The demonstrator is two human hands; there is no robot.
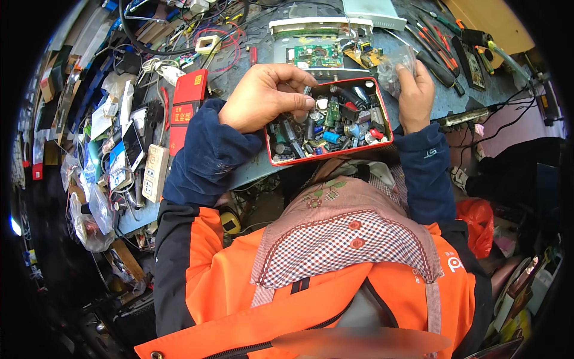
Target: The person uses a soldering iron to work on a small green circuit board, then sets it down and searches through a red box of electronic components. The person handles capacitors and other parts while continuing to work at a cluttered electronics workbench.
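A red-rimmed tin (332,156) sits at the table's near edge, filled with loose electronic parts, several of them cylindrical capacitors (330,137). Over its left side reaches my left hand (267,99), thumb and fingers drawn together in a pinch. What lies between those fingertips is too small or hidden to name. My right hand (417,96), beyond the tin's right rim, grips a transparent plastic bag (391,67) between thumb and fingers. The bag's contents cannot be made out.
Behind the tin lies an opened device with a green circuit board (317,55). Screwdrivers (436,69) and pliers lie at the far right. On the left are red booklets (190,87), a power strip (155,172), a phone (133,145) and heaped cables and tools.
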